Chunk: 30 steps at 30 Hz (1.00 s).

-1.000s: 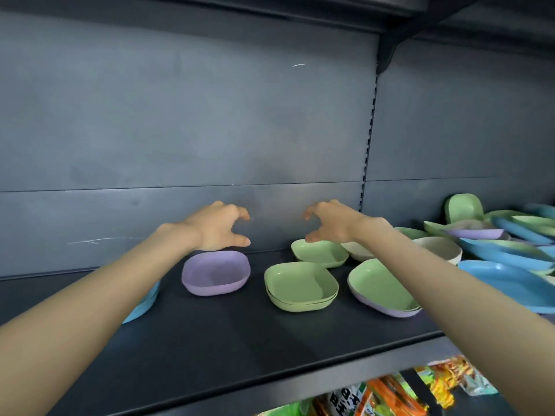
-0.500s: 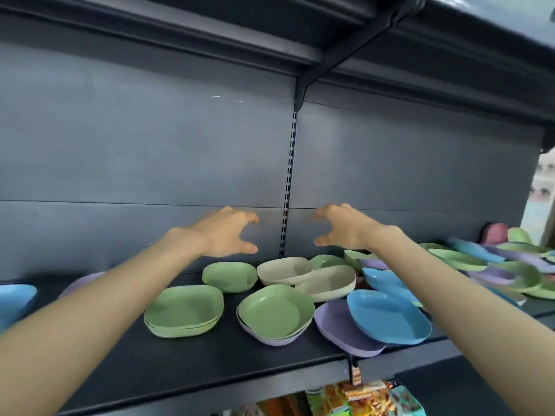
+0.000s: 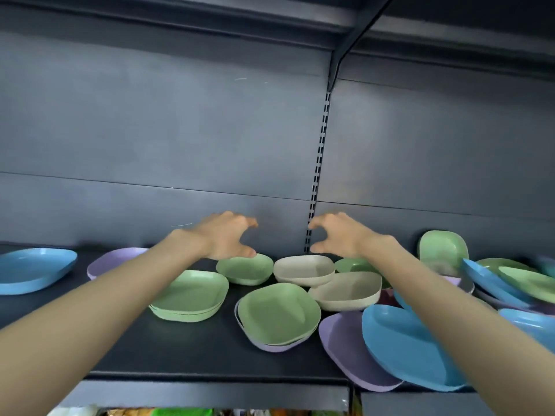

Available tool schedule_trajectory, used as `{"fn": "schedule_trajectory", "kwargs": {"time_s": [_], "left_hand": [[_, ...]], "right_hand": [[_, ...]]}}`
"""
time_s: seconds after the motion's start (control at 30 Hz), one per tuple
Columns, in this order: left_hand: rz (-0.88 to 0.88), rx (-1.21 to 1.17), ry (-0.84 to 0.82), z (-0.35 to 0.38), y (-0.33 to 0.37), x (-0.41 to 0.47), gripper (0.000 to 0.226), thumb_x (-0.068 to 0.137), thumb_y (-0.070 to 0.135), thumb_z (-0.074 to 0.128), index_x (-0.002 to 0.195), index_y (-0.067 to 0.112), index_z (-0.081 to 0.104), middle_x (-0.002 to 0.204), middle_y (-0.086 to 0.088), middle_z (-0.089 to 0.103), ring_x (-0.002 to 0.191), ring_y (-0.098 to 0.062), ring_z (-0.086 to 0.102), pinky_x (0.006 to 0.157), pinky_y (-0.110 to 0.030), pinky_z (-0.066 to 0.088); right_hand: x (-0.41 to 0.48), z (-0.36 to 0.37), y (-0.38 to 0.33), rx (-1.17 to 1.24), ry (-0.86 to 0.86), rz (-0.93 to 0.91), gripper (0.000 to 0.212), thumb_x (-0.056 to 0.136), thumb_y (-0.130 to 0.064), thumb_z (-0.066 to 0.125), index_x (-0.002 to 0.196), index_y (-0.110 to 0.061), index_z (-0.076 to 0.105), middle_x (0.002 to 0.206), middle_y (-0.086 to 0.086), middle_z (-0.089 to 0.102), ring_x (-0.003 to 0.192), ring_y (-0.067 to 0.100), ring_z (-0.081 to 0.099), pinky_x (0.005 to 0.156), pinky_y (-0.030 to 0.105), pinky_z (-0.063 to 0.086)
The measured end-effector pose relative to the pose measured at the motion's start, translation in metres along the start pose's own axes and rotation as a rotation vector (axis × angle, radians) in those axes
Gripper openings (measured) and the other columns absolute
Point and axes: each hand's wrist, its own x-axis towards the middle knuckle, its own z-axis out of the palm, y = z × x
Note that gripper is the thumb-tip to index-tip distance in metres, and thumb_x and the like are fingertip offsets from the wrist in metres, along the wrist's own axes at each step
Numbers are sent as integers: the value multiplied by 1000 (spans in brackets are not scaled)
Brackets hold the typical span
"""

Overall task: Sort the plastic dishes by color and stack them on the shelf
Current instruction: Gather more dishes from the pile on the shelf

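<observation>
Green, beige, purple and blue dishes sit jumbled on my shelf. Left hand and right hand still hover half-curled, holding nothing; view's drifted left.

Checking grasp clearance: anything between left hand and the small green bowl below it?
Nothing visible. The left hand hangs empty just above the green bowl, whose top is uncovered; the beige bowl sits beside it.

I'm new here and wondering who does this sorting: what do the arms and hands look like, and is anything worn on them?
They belong to a person. The left hand and right hand are bare, with no gloves, rings or watch showing. The left forearm and right forearm are bare too, with no sleeves in view.
</observation>
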Motion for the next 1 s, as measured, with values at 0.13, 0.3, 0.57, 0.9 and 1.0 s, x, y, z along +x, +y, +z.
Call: {"fn": "schedule_trajectory", "kwargs": {"time_s": [0.13,0.3,0.57,0.9,1.0], "left_hand": [[-67,-20,-38,24,-29,17,64,88,48,58,143,26,34,143,-3,45,129,-25,43,102,-38,39],[-116,-120,-112,60,-66,43,69,82,53,63,140,25,39,141,-4,48,128,-25,44,103,-42,40],[-157,-428,-227,100,-94,64,80,71,55,75,137,24,43,130,8,57,118,-12,55,104,-34,43],[-145,-528,-246,113,-89,67,72,64,49,82,124,28,49,109,14,65,93,-4,64,89,-32,52],[-152,-552,-226,114,-88,65,72,59,49,83,120,29,51,103,16,67,91,-3,65,88,-33,52]], "right_hand": [[40,26,-5,26,-51,-62,54,85,-33,65,135,-22,47,140,4,46,127,24,41,103,42,39],[87,56,-14,29,-130,-100,53,88,-31,65,136,-19,46,140,5,43,129,24,39,101,37,38],[139,94,-16,63,-263,-108,55,81,-36,71,129,-17,54,128,11,54,115,25,53,98,35,44],[156,112,-11,149,-357,-158,46,82,-34,71,121,-13,59,110,5,69,99,18,63,79,23,45],[156,110,-11,174,-368,-174,44,81,-36,72,119,-14,61,109,4,70,98,18,63,76,23,46]]}}
